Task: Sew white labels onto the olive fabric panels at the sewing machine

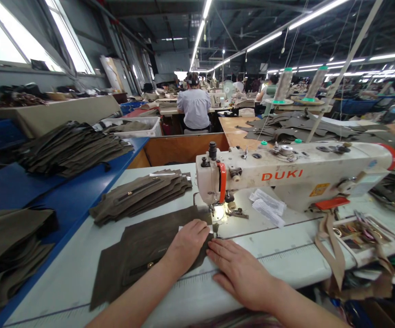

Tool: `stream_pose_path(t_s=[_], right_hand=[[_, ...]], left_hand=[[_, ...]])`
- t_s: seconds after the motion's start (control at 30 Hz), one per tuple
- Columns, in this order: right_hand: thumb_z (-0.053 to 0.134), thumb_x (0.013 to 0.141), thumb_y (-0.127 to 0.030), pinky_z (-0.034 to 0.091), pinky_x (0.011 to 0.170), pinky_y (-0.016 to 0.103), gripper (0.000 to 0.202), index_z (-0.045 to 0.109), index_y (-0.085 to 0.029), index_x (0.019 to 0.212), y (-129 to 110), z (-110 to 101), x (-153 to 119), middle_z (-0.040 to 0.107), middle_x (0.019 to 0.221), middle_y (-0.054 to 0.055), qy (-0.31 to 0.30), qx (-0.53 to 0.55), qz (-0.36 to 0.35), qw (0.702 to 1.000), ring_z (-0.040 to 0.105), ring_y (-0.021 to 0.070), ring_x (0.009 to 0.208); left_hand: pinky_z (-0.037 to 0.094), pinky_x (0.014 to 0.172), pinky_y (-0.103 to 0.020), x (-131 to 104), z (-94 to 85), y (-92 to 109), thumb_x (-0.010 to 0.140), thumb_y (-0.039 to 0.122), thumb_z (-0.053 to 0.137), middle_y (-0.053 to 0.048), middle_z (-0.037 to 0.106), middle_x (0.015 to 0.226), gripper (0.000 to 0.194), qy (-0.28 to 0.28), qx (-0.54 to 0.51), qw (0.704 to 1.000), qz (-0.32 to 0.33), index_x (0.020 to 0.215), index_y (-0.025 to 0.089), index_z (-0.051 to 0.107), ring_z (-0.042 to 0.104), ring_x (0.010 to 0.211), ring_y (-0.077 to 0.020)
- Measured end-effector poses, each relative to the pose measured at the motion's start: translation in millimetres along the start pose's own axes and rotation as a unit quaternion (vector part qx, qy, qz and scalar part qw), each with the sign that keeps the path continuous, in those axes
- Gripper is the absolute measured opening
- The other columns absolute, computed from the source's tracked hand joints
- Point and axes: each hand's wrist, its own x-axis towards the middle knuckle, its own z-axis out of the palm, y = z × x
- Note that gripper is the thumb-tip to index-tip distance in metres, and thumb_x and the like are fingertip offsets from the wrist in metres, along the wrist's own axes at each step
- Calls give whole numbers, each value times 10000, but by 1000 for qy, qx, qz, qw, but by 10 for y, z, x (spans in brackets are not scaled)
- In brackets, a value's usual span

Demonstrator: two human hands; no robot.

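Observation:
My left hand (pixel 189 241) rests on a dark olive fabric panel (pixel 143 241) with a zipper slit and a small metal zipper pull. Its fingers are bent and closed over a white strip (pixel 211 229), whose ends show on either side of them. Lying flat, my right hand (pixel 236 271) touches the panel's right edge with its fingertips, the thumb apart. Just beyond both hands is the lit needle area of a white sewing machine (pixel 245 171). Behind the panel lies a stack of similar zippered pieces (pixel 143 193).
White strips (pixel 268 207) lie on the machine bed near small scissors (pixel 236 213). At right, a tray (pixel 364 237) holds scissors and small parts beside a tan strap (pixel 330 250). Fabric piles (pixel 71 150) cover the blue table (pixel 115 159). A person (pixel 194 107) sits ahead.

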Motion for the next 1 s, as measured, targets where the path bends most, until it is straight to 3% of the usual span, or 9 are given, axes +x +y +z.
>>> stream_pose_path(t_s=[0.3,0.53,0.7,0.8,1.0], right_hand=[[494,961,-319,261,1157,389,474,457,-142,1400,15,7,-7,459,1454,98,6,6,-9,1000,360,225,1362],[512,931,-177,446,1001,384,287,612,-160,1200,207,-64,198,647,1159,104,86,-7,9,996,557,222,1095],[583,897,-160,471,931,389,217,637,-147,1106,348,-80,370,648,1021,91,77,-76,-8,994,557,238,989],[581,904,-166,466,917,378,195,640,-152,1089,391,-81,405,643,997,81,76,-101,-18,992,552,234,963],[582,904,-161,465,874,360,133,666,-149,1006,460,-134,497,653,952,76,70,-135,1,988,566,231,931]], left_hand=[[520,836,-368,-26,-25,28,862,10,475,-75,636,965,215,-14,28,1000,3,966,141,611,604,924,-231],[505,903,-399,-83,-18,101,894,87,487,-115,660,1057,223,-26,34,999,5,1080,106,608,617,998,-257],[479,971,-417,-245,-6,114,950,263,459,-125,630,1238,342,1,-6,1000,-20,1262,147,536,582,1145,-257],[439,1026,-411,-298,-1,99,958,279,437,-118,565,1355,416,-13,-12,1000,-17,1354,156,467,526,1238,-242],[416,1045,-427,-153,82,25,957,264,409,-129,545,1378,428,-41,-9,999,-26,1356,125,471,493,1280,-242]])
